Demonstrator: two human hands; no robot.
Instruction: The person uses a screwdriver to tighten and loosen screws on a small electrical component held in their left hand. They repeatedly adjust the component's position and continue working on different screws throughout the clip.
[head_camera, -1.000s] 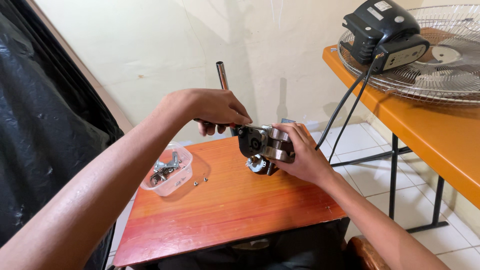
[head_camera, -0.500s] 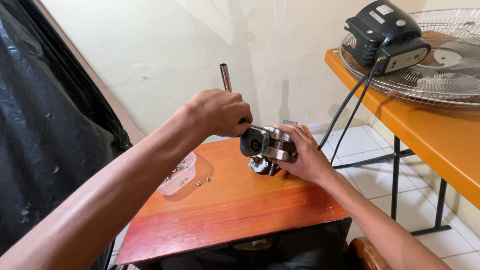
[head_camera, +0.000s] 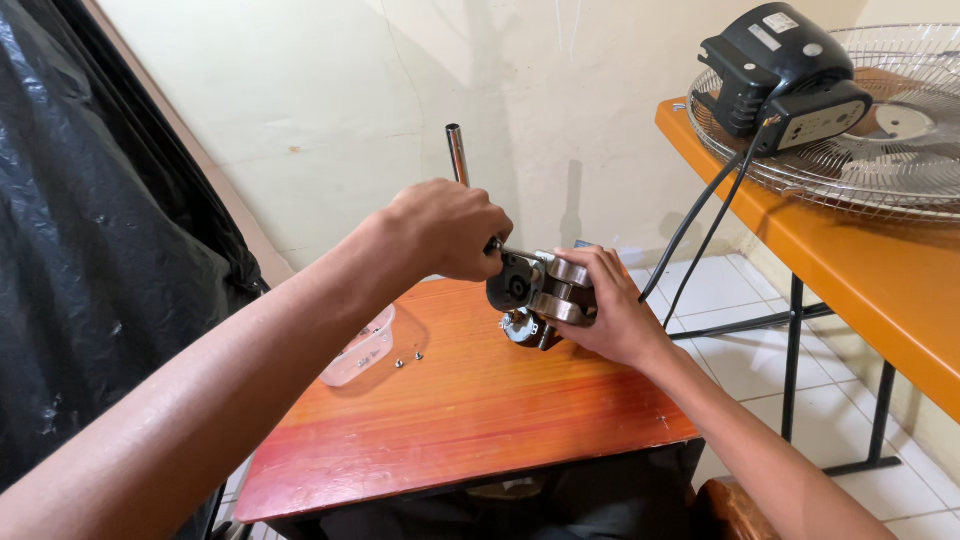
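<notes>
My right hand (head_camera: 607, 311) grips a small fan motor (head_camera: 540, 292), black and silver, and holds it just above the far edge of a small orange wooden table (head_camera: 470, 420). My left hand (head_camera: 445, 230) is closed around a thin metal tool whose shaft reaches the top of the motor; most of the tool is hidden in my fist. An upright metal rod (head_camera: 457, 153) rises behind my left hand.
A clear plastic tub (head_camera: 362, 348) and a few loose screws (head_camera: 408, 359) lie on the table's left. An orange bench (head_camera: 850, 250) at right carries a wire fan guard (head_camera: 880, 150) and a black fan housing (head_camera: 785, 75) with cables hanging down. Black plastic sheeting (head_camera: 90, 250) hangs at left.
My left arm has shifted to cover more of the plastic tub. Both hands stay on the motor, and the view has moved slightly closer.
</notes>
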